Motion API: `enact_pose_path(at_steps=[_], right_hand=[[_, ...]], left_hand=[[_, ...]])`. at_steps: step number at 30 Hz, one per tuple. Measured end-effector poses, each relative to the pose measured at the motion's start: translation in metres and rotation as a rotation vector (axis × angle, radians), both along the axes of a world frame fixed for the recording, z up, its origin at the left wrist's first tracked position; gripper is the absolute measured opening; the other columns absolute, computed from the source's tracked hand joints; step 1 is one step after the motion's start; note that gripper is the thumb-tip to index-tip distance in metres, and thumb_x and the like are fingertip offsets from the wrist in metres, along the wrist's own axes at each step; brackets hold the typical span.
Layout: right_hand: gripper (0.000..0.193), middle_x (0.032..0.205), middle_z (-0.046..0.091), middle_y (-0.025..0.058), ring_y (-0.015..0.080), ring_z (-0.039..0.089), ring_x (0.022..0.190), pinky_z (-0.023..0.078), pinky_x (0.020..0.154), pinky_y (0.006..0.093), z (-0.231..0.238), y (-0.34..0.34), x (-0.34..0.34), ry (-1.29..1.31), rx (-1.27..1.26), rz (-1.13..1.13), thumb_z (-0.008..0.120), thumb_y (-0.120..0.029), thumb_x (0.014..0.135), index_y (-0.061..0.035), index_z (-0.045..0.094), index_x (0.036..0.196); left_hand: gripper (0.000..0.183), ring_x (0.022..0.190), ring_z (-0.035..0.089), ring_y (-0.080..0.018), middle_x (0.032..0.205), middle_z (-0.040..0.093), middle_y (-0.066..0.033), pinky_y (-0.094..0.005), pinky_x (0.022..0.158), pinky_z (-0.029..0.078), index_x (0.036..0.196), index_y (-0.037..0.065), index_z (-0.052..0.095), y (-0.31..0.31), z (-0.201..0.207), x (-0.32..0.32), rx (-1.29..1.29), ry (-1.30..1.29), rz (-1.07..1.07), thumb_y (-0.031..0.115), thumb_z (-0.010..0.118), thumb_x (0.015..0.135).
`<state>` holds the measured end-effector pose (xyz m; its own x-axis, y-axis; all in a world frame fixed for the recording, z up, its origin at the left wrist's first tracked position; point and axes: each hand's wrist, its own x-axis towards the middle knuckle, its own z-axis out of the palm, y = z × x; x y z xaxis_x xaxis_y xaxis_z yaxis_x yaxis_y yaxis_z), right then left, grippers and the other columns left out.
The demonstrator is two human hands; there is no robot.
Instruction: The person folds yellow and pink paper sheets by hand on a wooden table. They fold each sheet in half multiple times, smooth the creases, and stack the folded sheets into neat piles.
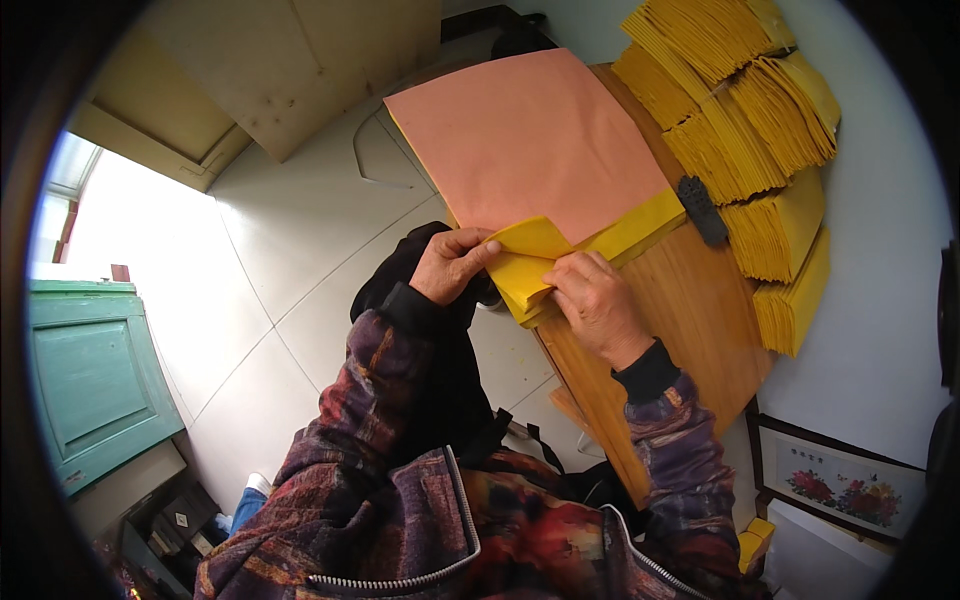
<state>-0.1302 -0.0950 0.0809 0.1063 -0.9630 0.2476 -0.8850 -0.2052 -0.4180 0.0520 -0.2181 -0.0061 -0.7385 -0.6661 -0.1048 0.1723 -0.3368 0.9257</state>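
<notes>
A short row of small dark characters [806, 456], one beside another, runs along the upper left part of the framed flower picture [842, 478], just above the red blossoms [810, 487]

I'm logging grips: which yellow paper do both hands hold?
The yellow piece with a raised flap, between left hand and right hand; the yellow bundles by the wall are untouched.
</notes>
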Motion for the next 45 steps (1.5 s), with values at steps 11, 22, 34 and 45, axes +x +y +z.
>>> enact_pose_path(at_steps=[11, 22, 34, 45], right_hand=[[0.012, 0.082, 0.055, 0.007, 0.0182, 0.057, 0.075, 0.046, 0.068, 0.0274, 0.01, -0.019, -0.018, -0.407, 0.373, -0.009, 0.065, 0.005, 0.075, 0.0008, 0.059, 0.084], [0.01, 0.078, 0.055, 0.006, 0.0148, 0.055, 0.07, 0.044, 0.065, 0.0257, 0.011, -0.02, -0.022, -0.42, 0.418, -0.021, 0.064, 0.005, 0.076, 0.0018, 0.057, 0.082], [0.032, 0.101, 0.056, 0.0106, 0.0279, 0.059, 0.091, 0.05, 0.079, 0.0343, 0.011, -0.005, -0.008, -0.189, 0.06, -0.12, 0.071, 0.001, 0.073, -0.0032, 0.056, 0.101], [0.024, 0.116, 0.055, 0.0104, 0.0308, 0.053, 0.101, 0.048, 0.086, 0.0375, 0.003, 0.001, 0.004, 0.023, -0.068, -0.041, 0.075, 0.0, 0.067, -0.0057, 0.064, 0.087]], left_hand=[[0.031, 0.083, 0.06, -0.0095, 0.091, 0.067, -0.0038, -0.024, 0.077, 0.048, 0.108, -0.005, 0.064, -0.001, 0.001, 0.0, -0.023, 0.032, -0.008, 0.023, 0.059, 0.095], [0.042, 0.094, 0.061, -0.0119, 0.103, 0.065, -0.0071, -0.0236, 0.086, 0.047, 0.119, -0.008, 0.057, -0.008, 0.017, 0.011, 0.126, 0.079, -0.153, 0.002, 0.053, 0.078], [0.03, 0.082, 0.061, -0.0105, 0.089, 0.067, -0.0045, -0.0246, 0.077, 0.049, 0.103, -0.006, 0.065, 0.0, 0.004, 0.0, 0.042, 0.045, -0.007, 0.022, 0.061, 0.094], [0.032, 0.077, 0.059, -0.0095, 0.084, 0.067, -0.0039, -0.0241, 0.072, 0.048, 0.1, -0.006, 0.066, 0.0, 0.002, -0.001, 0.0, -0.036, 0.025, 0.025, 0.059, 0.095]])
